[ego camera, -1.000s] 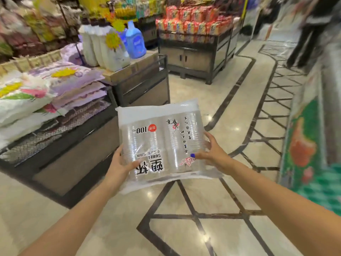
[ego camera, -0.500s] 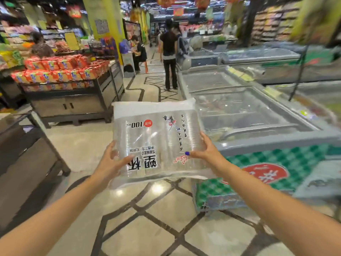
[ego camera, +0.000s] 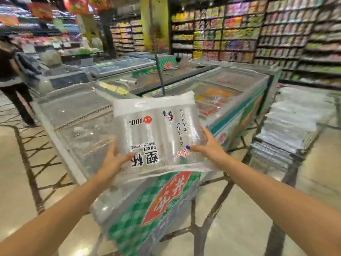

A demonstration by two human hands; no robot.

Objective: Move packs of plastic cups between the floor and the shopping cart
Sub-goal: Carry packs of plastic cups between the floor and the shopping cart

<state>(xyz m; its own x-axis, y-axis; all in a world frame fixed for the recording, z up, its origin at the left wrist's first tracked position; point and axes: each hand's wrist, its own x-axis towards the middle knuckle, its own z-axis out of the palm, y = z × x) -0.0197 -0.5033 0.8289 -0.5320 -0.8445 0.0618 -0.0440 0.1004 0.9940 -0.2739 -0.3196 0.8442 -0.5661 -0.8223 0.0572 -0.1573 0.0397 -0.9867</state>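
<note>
One pack of plastic cups (ego camera: pixel 156 133) held up at chest height over the chest freezer (ego camera: pixel 230 100), label upside down. Left hand (ego camera: pixel 112 161) and right hand (ego camera: pixel 210 148) gripping the near corners, fingers curled under, thumbs on top. Probably mid-carry toward the shopping cart (ego camera: pixel 287 130) on the right, already stacked with packs. Next: swing right, lower flat on the stack

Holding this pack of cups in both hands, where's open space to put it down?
Bare floor lies between the freezer and the stacked packs at right; more floor left of the freezer. The stack side looks crowded. Both the left hand and right hand grip the pack of cups.
</note>
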